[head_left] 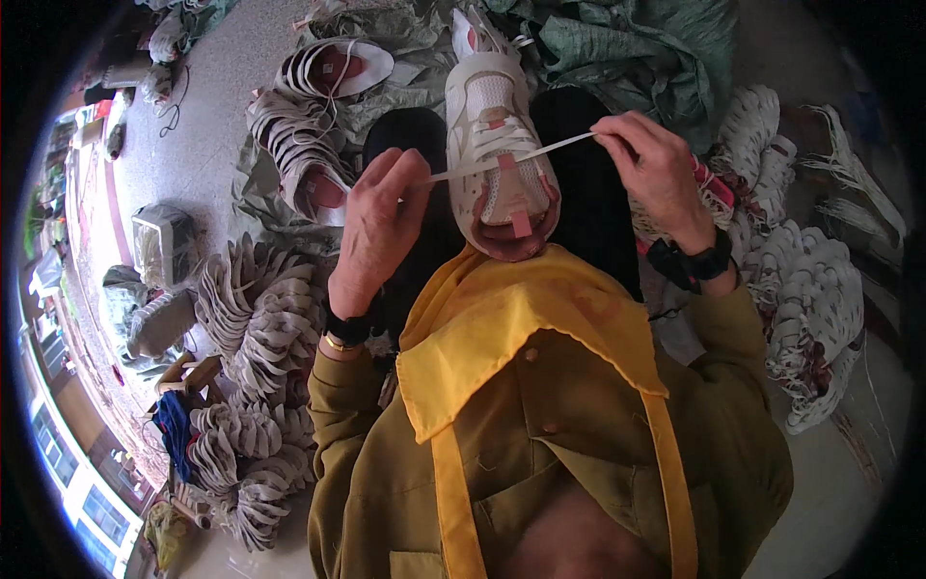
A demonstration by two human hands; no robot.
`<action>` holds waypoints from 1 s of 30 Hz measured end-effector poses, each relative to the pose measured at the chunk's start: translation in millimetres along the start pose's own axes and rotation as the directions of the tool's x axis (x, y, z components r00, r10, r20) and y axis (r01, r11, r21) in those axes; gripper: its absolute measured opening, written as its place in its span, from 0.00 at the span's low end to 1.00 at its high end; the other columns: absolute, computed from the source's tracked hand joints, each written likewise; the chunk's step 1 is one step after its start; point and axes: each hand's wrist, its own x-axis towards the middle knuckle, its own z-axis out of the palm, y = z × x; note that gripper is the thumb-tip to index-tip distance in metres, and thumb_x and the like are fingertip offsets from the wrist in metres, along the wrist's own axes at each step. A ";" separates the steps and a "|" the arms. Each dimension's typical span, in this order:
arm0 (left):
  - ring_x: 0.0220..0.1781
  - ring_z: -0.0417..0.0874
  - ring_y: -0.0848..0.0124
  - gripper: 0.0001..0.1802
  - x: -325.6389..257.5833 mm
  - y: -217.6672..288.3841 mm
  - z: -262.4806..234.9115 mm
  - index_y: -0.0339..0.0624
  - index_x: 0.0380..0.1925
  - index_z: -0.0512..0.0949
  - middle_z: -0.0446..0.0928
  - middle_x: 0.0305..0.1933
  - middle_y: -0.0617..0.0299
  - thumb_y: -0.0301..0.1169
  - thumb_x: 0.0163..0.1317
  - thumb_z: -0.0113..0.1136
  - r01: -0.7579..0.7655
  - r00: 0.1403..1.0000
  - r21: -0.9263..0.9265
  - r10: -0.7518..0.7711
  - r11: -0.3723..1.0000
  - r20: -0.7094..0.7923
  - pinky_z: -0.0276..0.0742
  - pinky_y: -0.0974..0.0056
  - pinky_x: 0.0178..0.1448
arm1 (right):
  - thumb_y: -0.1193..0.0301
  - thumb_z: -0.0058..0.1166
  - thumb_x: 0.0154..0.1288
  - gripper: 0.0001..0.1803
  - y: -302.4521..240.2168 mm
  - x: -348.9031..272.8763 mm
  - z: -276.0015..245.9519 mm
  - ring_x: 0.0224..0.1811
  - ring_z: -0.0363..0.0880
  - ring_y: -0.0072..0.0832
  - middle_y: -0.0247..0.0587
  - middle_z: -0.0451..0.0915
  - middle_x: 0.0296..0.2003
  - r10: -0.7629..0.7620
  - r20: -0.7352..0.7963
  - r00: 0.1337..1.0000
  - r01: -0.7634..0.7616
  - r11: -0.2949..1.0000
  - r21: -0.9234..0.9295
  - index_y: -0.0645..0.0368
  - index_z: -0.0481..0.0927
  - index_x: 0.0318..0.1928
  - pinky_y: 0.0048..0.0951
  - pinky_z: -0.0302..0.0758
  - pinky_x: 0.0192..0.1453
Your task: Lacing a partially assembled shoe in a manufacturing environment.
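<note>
A cream-white sneaker upper with pink tabs stands between my knees, its toe pointing away from me and its heel opening near my yellow apron. Across its tongue runs a flat white shoelace, pulled taut and slanting up to the right. My left hand is closed on the lace's left part, beside the shoe. On the other side my right hand pinches the lace between thumb and fingers, a little higher. Both hands are apart from the shoe itself.
Stacked pale shoe pieces lie on the left floor, and a row of nested uppers at upper left. More white uppers are piled at right, near loose white laces. Green plastic sheeting spreads beyond my knees.
</note>
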 end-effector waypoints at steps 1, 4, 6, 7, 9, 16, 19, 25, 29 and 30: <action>0.33 0.78 0.55 0.09 -0.6 0.1 -1.5 0.38 0.33 0.73 0.71 0.31 0.55 0.18 0.59 0.64 -0.006 1.000 0.016 0.006 1.000 -0.009 0.74 0.57 0.36 | 0.78 0.63 0.66 0.06 3.2 -1.7 -3.0 0.35 0.85 0.35 0.42 0.84 0.36 0.011 -0.015 1.000 -0.011 1.000 -0.007 0.62 0.83 0.43 0.31 0.79 0.37; 0.35 0.78 0.52 0.08 -5.6 5.6 -9.3 0.38 0.32 0.74 0.71 0.31 0.53 0.17 0.59 0.63 -0.020 0.998 0.072 0.023 0.997 -0.053 0.74 0.55 0.36 | 0.79 0.62 0.67 0.06 11.8 -8.1 -17.7 0.34 0.84 0.28 0.40 0.86 0.38 0.100 -0.032 0.994 -0.101 0.994 -0.031 0.61 0.84 0.44 0.26 0.78 0.37; 0.35 0.78 0.53 0.07 -8.3 8.9 -15.3 0.37 0.31 0.74 0.71 0.31 0.53 0.17 0.59 0.63 -0.026 0.994 0.119 0.038 0.993 -0.100 0.73 0.55 0.36 | 0.76 0.61 0.69 0.06 19.8 -14.4 -29.2 0.35 0.85 0.30 0.41 0.86 0.39 0.147 -0.039 0.988 -0.149 0.987 -0.056 0.61 0.84 0.45 0.28 0.79 0.37; 0.34 0.78 0.53 0.07 -11.7 4.8 -18.8 0.37 0.31 0.75 0.71 0.31 0.53 0.17 0.59 0.63 0.002 0.995 0.138 0.012 0.990 -0.099 0.74 0.56 0.36 | 0.75 0.61 0.70 0.06 24.1 -17.0 -35.2 0.36 0.86 0.31 0.41 0.86 0.40 0.169 -0.043 0.985 -0.172 0.983 -0.068 0.61 0.84 0.45 0.29 0.80 0.38; 0.33 0.79 0.54 0.07 -20.5 -7.6 -26.9 0.37 0.32 0.75 0.70 0.30 0.53 0.17 0.59 0.64 0.055 0.994 0.173 -0.039 0.983 -0.098 0.74 0.56 0.36 | 0.75 0.60 0.70 0.06 35.4 -24.6 -47.5 0.35 0.85 0.29 0.41 0.87 0.39 0.246 -0.055 0.968 -0.250 0.964 -0.088 0.61 0.85 0.45 0.28 0.79 0.38; 0.28 0.77 0.55 0.05 -56.5 -35.1 -77.0 0.36 0.34 0.74 0.75 0.29 0.50 0.19 0.61 0.61 0.273 0.959 0.263 -0.241 0.925 -0.147 0.73 0.57 0.34 | 0.74 0.59 0.72 0.08 104.3 -65.4 -79.0 0.35 0.84 0.18 0.36 0.87 0.35 0.499 -0.135 0.856 -0.511 0.857 -0.065 0.60 0.85 0.48 0.24 0.79 0.38; 0.27 0.77 0.56 0.05 -86.7 -74.3 -104.0 0.37 0.35 0.74 0.76 0.28 0.49 0.21 0.62 0.61 0.362 0.931 0.318 -0.322 0.876 -0.172 0.73 0.57 0.35 | 0.74 0.58 0.74 0.09 135.5 -86.4 -91.7 0.34 0.84 0.17 0.34 0.86 0.35 0.589 -0.144 0.795 -0.588 0.807 0.054 0.61 0.85 0.50 0.24 0.80 0.38; 0.25 0.74 0.68 0.04 -115.1 -109.0 -144.0 0.37 0.34 0.75 0.75 0.25 0.55 0.24 0.64 0.61 0.509 0.860 0.304 -0.458 0.806 -0.225 0.72 0.61 0.34 | 0.72 0.57 0.75 0.10 179.8 -115.2 -116.4 0.35 0.84 0.19 0.35 0.87 0.37 0.612 -0.143 0.778 -0.607 0.791 0.080 0.61 0.85 0.52 0.25 0.82 0.41; 0.25 0.72 0.72 0.07 -116.7 -128.4 -158.1 0.39 0.34 0.76 0.74 0.23 0.58 0.30 0.65 0.63 0.505 0.863 0.345 -0.447 0.791 -0.237 0.70 0.63 0.34 | 0.72 0.56 0.76 0.10 201.7 -123.7 -124.1 0.35 0.85 0.20 0.34 0.87 0.37 0.606 -0.149 0.782 -0.593 0.796 0.124 0.60 0.85 0.52 0.25 0.82 0.42; 0.25 0.72 0.70 0.07 -114.8 -127.9 -159.8 0.39 0.34 0.76 0.74 0.23 0.57 0.30 0.66 0.63 0.510 0.860 0.356 -0.455 0.783 -0.230 0.70 0.62 0.34 | 0.72 0.55 0.76 0.10 199.9 -121.6 -123.6 0.35 0.85 0.20 0.33 0.87 0.37 0.594 -0.156 0.789 -0.583 0.804 0.115 0.60 0.85 0.52 0.26 0.82 0.43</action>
